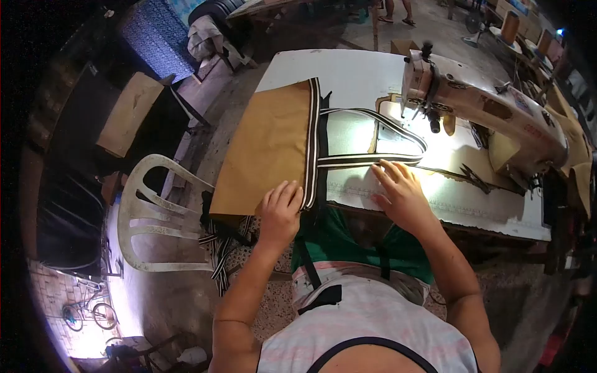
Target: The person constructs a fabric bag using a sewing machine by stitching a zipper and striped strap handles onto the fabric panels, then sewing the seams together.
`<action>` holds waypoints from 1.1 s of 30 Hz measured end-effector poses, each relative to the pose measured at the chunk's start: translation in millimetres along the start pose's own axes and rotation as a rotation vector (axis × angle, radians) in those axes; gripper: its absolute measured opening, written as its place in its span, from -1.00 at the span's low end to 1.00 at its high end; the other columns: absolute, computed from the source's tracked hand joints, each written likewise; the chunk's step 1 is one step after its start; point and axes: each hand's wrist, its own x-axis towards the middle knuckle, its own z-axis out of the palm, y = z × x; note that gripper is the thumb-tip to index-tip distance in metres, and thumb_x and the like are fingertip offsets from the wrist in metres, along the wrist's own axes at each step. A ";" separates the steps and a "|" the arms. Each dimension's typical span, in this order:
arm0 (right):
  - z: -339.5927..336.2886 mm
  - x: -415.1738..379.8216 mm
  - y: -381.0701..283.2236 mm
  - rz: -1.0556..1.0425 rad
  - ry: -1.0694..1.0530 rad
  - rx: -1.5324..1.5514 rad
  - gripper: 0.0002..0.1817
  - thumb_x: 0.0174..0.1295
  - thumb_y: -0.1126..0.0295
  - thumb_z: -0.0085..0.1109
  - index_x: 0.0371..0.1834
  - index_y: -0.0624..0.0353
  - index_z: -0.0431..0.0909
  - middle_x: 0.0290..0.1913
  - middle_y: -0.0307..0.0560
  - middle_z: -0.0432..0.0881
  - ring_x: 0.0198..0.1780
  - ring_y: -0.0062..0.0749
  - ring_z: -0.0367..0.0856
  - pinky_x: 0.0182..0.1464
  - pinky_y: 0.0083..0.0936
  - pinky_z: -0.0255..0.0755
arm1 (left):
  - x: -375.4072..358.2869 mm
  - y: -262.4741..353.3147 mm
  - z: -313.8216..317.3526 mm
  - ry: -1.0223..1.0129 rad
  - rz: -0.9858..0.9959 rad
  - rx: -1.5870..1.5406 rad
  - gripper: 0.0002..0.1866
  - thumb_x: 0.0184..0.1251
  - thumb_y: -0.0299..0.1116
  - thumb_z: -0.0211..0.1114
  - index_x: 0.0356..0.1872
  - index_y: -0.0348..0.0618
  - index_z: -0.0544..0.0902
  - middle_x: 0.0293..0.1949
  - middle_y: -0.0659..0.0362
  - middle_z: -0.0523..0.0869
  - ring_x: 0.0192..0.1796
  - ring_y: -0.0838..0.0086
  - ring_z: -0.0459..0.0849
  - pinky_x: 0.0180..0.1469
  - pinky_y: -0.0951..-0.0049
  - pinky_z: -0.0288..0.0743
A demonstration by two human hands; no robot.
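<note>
A tan fabric panel [264, 143], perhaps part of a bag, lies across the left of the sewing table. Black-and-white striped webbing [313, 137] runs along its right edge, with a dark strip beside it. From that edge a striped strap [407, 140] loops right, toward the sewing machine [479, 99]. My left hand [282, 211] is closed on the panel's near right corner, its thumb mostly hidden. My right hand [401, 191] is open, fingers spread, fingertips at the near side of the strap loop. The machine's lamp lights the table around its needle area.
Scissors [476, 178] lie on the white sewing table [329, 62], near the machine's base. A plastic chair [140, 230] stands left, with striped webbing scraps [219, 261] hanging beside it. Thread cones [510, 28] stand at back right. Another person's legs [398, 9] show at the top.
</note>
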 end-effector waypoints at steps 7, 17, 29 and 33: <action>-2.3 12.4 20.2 0.212 0.230 -0.036 -0.37 0.23 0.41 0.36 0.41 0.11 0.43 0.13 0.10 0.62 -0.19 0.08 0.72 -0.15 -0.11 0.61 | -10.6 15.3 -17.0 -0.085 0.002 -0.073 -0.55 0.17 -0.47 0.33 0.14 -0.24 0.65 0.25 0.00 0.62 0.35 0.08 0.53 0.36 0.03 0.35; -81.1 -11.1 -28.2 -0.209 0.122 0.149 -0.84 0.10 0.52 0.35 -0.23 0.22 0.66 -0.12 -0.07 0.60 -0.07 -0.14 0.60 -0.09 -0.26 0.56 | 43.4 -49.0 -58.0 -0.087 -0.137 -0.383 -0.30 0.20 -0.03 0.50 0.35 -0.08 0.59 0.37 0.06 0.57 0.47 0.06 0.40 0.52 -0.05 0.18; -204.3 81.9 -48.4 -0.819 0.623 -0.238 -0.62 -0.04 0.55 0.49 -0.08 0.20 0.73 0.02 -0.06 0.71 0.16 -0.06 0.65 0.09 -0.25 0.64 | 142.3 9.5 -95.2 -0.542 0.621 -0.818 -0.49 0.13 0.03 0.56 -0.03 -0.12 0.72 0.38 0.02 0.56 0.55 -0.03 0.27 0.57 -0.11 0.01; -227.0 146.0 -59.0 -0.991 0.596 -0.218 -0.48 0.19 0.36 0.40 0.24 0.19 0.56 0.20 0.04 0.64 0.23 -0.14 0.60 0.26 -0.26 0.52 | 142.7 38.9 -115.2 -0.317 0.576 -0.935 -0.61 0.16 -0.06 0.57 -0.23 -0.14 0.67 -0.06 0.15 0.77 0.21 0.13 0.66 0.49 -0.08 0.19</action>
